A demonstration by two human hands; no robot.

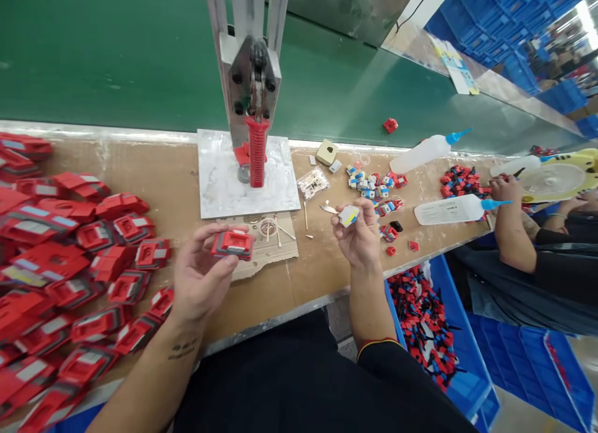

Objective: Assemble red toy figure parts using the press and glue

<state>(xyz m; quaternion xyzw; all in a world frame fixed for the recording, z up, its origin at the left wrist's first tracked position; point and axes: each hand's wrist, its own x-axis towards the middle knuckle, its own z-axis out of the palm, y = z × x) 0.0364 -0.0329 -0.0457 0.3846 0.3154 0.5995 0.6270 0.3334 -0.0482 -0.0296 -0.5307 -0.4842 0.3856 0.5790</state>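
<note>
Between the thumb and fingers of my left hand (200,272) is a red plastic part (233,242) with a raised rectangular frame on top. My right hand (360,241) pinches a small grey-white and yellow block (348,215), held over the table to the right. A piece of cardboard (284,253) lies between the hands, with cotton swabs (279,233) and a small round ring on it. Many similar red parts (112,258) with grey edges are heaped to the left.
A press with a red handle (257,152) stands on a white plate (215,190). White-blue pieces (369,182) and squeeze bottles (448,210) lie right. A blue bin (460,333) of red parts is below the edge. A co-worker's arm (511,227) reaches in at far right.
</note>
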